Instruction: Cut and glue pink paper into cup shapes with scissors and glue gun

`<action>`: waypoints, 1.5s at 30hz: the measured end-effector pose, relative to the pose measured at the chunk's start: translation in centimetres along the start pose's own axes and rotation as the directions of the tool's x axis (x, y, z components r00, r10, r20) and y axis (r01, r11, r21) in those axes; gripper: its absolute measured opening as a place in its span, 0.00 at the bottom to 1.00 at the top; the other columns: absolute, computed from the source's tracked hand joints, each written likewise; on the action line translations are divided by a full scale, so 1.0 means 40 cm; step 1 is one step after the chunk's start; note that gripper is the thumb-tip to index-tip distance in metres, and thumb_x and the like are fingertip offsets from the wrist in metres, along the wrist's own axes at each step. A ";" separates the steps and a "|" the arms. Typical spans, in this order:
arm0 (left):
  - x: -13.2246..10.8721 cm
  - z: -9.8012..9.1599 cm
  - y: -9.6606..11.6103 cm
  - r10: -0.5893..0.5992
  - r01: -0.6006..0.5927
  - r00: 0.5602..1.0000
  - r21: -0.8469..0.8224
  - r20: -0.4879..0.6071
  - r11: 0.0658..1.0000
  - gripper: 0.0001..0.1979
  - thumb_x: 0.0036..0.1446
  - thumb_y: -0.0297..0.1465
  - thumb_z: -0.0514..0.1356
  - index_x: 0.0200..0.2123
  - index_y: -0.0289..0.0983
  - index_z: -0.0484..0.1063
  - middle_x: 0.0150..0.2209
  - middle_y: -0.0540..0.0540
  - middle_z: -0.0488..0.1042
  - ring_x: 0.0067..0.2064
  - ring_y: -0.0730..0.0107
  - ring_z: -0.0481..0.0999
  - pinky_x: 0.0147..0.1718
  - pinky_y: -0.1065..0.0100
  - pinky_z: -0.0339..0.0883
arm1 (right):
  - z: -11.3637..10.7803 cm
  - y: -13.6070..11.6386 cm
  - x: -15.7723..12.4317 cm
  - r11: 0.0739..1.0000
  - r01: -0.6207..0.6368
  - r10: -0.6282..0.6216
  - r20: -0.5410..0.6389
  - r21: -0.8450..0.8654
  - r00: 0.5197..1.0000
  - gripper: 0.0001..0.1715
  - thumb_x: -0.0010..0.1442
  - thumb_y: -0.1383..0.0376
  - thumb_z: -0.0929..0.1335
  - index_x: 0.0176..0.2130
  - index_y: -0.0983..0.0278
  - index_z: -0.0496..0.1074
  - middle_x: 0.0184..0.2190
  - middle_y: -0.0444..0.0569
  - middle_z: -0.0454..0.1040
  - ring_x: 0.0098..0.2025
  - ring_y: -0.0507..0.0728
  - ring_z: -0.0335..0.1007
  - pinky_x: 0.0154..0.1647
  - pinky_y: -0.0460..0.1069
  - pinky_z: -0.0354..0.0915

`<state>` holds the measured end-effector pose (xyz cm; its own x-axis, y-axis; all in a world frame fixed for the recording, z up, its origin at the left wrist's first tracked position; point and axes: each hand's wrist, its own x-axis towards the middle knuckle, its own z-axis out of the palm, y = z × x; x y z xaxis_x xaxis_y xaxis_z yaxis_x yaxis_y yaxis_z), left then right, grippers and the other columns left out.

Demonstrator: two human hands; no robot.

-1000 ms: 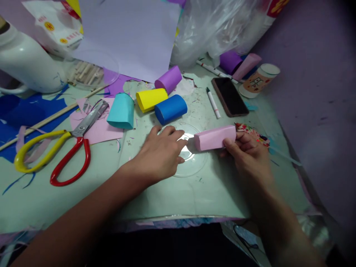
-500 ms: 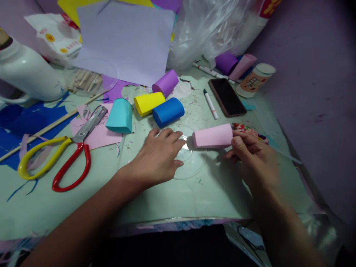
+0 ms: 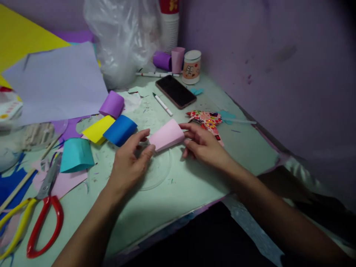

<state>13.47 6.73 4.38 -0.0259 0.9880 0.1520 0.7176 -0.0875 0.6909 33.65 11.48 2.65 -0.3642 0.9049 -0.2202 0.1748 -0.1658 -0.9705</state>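
Note:
A pale pink paper tube [image 3: 167,136], flattened in section, lies tilted between my two hands above a clear round plastic lid [image 3: 162,174]. My right hand [image 3: 204,144] grips its right end with fingertips and thumb. At the tube's left end, the thumb and fingers of my left hand [image 3: 130,155] close around the edge. Left of that hand sit a blue paper tube [image 3: 120,130], a yellow one [image 3: 98,129], a purple one [image 3: 112,104] and a wider turquoise one [image 3: 77,155]. Just beyond my right hand lies a glue gun with a flowered pattern [image 3: 207,120].
Scissors [image 3: 46,207] with red and yellow handles lie at the left over paper scraps. Further back are a marker [image 3: 162,104], a phone [image 3: 175,91], a paper cup [image 3: 191,67] and a plastic bag [image 3: 119,40]. A wall [image 3: 267,74] borders the table's right side.
My view has swung to the right. My left hand has lifted from the plastic lid to the left end of the pink tube, while my right hand keeps its hold.

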 end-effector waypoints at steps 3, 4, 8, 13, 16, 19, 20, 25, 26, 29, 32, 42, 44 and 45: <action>0.007 0.011 -0.002 -0.010 0.011 1.000 0.029 -0.018 1.000 0.22 0.55 0.40 0.60 0.51 0.37 0.71 0.48 0.43 0.77 0.42 0.62 0.78 0.42 0.61 0.73 | 0.003 0.010 0.013 0.986 0.042 -0.038 0.026 -0.164 0.999 0.28 0.56 0.78 0.60 0.54 0.62 0.64 0.42 0.49 0.77 0.20 0.47 0.70 0.24 0.45 0.64; 0.008 0.015 -0.003 -0.002 0.003 1.000 0.041 -0.031 0.999 0.21 0.55 0.40 0.61 0.50 0.37 0.72 0.46 0.43 0.78 0.42 0.61 0.78 0.42 0.61 0.73 | 0.002 0.010 0.015 0.971 0.062 -0.056 0.031 -0.231 0.998 0.29 0.55 0.79 0.60 0.54 0.63 0.64 0.41 0.48 0.77 0.22 0.48 0.71 0.26 0.45 0.64; 0.007 0.030 -0.010 0.033 -0.028 0.997 0.075 -0.063 0.997 0.17 0.54 0.36 0.61 0.46 0.37 0.75 0.44 0.45 0.79 0.43 0.61 0.78 0.44 0.60 0.72 | -0.002 -0.007 0.014 0.876 0.113 -0.110 0.034 -0.470 0.993 0.30 0.49 0.80 0.61 0.51 0.66 0.68 0.32 0.47 0.78 0.29 0.54 0.72 0.29 0.46 0.62; 0.004 0.041 -0.021 0.033 -0.028 0.996 0.063 -0.079 0.998 0.15 0.53 0.34 0.62 0.45 0.37 0.75 0.43 0.46 0.79 0.43 0.63 0.77 0.44 0.62 0.72 | -0.009 -0.021 0.005 0.834 0.112 -0.104 0.046 -0.540 0.994 0.31 0.46 0.79 0.61 0.49 0.66 0.70 0.25 0.45 0.75 0.31 0.56 0.71 0.28 0.46 0.59; 0.002 0.043 -0.024 0.028 -0.024 0.997 0.053 -0.078 0.998 0.15 0.53 0.35 0.62 0.45 0.38 0.75 0.43 0.46 0.79 0.43 0.62 0.77 0.44 0.61 0.72 | -0.011 -0.020 0.002 0.819 0.111 -0.097 0.055 -0.563 0.994 0.31 0.46 0.79 0.61 0.50 0.66 0.69 0.25 0.46 0.75 0.30 0.57 0.71 0.29 0.46 0.59; 0.001 0.041 -0.023 0.024 -0.021 0.998 0.052 -0.058 0.998 0.16 0.53 0.35 0.62 0.45 0.38 0.75 0.44 0.46 0.79 0.43 0.61 0.77 0.45 0.58 0.71 | -0.011 -0.019 0.002 0.816 0.102 -0.083 0.060 -0.569 0.995 0.31 0.46 0.79 0.62 0.50 0.65 0.69 0.24 0.46 0.75 0.30 0.58 0.71 0.30 0.47 0.59; 0.001 0.041 -0.023 0.020 -0.018 0.998 0.050 -0.051 0.999 0.16 0.53 0.35 0.62 0.45 0.37 0.75 0.44 0.45 0.79 0.43 0.60 0.77 0.45 0.58 0.71 | -0.011 -0.019 0.002 0.819 0.097 -0.078 0.058 -0.566 0.995 0.31 0.46 0.79 0.62 0.50 0.65 0.69 0.23 0.45 0.74 0.30 0.58 0.71 0.31 0.47 0.59; 0.002 0.046 -0.022 -0.011 0.011 0.999 0.013 -0.032 1.000 0.17 0.53 0.35 0.62 0.45 0.35 0.75 0.44 0.43 0.79 0.44 0.59 0.77 0.46 0.57 0.71 | -0.008 -0.012 0.007 0.878 0.057 -0.044 0.038 -0.475 0.998 0.31 0.45 0.80 0.62 0.49 0.64 0.70 0.25 0.45 0.73 0.26 0.55 0.69 0.28 0.47 0.60; 0.001 0.046 -0.022 -0.018 0.019 0.999 0.001 -0.036 1.000 0.18 0.52 0.35 0.63 0.46 0.35 0.74 0.44 0.43 0.79 0.44 0.59 0.77 0.46 0.58 0.71 | -0.007 -0.010 0.009 0.905 0.037 -0.024 0.037 -0.423 0.999 0.32 0.45 0.80 0.61 0.49 0.64 0.69 0.27 0.45 0.74 0.24 0.54 0.68 0.26 0.46 0.60; -0.010 0.030 -0.021 -0.043 0.039 0.996 -0.046 -0.078 0.998 0.22 0.54 0.37 0.62 0.51 0.35 0.71 0.47 0.43 0.78 0.46 0.61 0.77 0.47 0.60 0.72 | -0.004 -0.008 0.013 0.970 -0.043 0.058 0.055 -0.241 0.997 0.34 0.43 0.80 0.60 0.50 0.63 0.66 0.29 0.44 0.74 0.19 0.50 0.64 0.19 0.44 0.59; -0.040 -0.011 -0.020 -0.061 0.061 0.986 -0.006 -0.157 0.998 0.20 0.58 0.37 0.58 0.52 0.34 0.70 0.48 0.41 0.77 0.46 0.63 0.77 0.46 0.62 0.72 | -0.002 -0.015 0.010 0.986 -0.093 0.107 0.101 -0.138 0.989 0.34 0.42 0.79 0.59 0.49 0.64 0.65 0.27 0.42 0.71 0.16 0.48 0.61 0.15 0.42 0.56; -0.155 -0.055 -0.059 0.228 -0.317 0.936 0.358 0.269 0.878 0.17 0.57 0.25 0.53 0.48 0.32 0.74 0.55 0.35 0.72 0.56 0.44 0.69 0.50 0.39 0.64 | -0.007 -0.026 -0.028 0.988 -0.126 0.147 0.265 -0.094 0.953 0.31 0.41 0.74 0.63 0.48 0.65 0.66 0.23 0.38 0.65 0.18 0.47 0.58 0.17 0.42 0.61; -0.155 -0.059 -0.065 0.221 -0.314 0.930 0.320 0.294 0.894 0.18 0.57 0.25 0.53 0.50 0.33 0.73 0.56 0.37 0.71 0.58 0.45 0.68 0.52 0.39 0.63 | -0.012 -0.027 -0.034 0.981 -0.152 0.185 0.340 -0.121 0.922 0.32 0.41 0.74 0.64 0.49 0.65 0.66 0.20 0.38 0.66 0.18 0.49 0.60 0.18 0.43 0.60; -0.155 -0.061 -0.068 0.218 -0.310 0.928 0.304 0.301 0.901 0.18 0.57 0.25 0.53 0.50 0.33 0.73 0.57 0.37 0.71 0.58 0.45 0.67 0.53 0.39 0.63 | -0.014 -0.027 -0.036 0.975 -0.168 0.211 0.369 -0.145 0.905 0.33 0.42 0.73 0.65 0.50 0.66 0.66 0.19 0.38 0.66 0.18 0.49 0.60 0.18 0.43 0.60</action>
<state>9.97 0.55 3.30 0.3417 0.9365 0.0787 0.8659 -0.3463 0.3609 34.52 10.58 4.05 -0.6305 0.6395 -0.4399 0.3639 -0.2570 -0.8953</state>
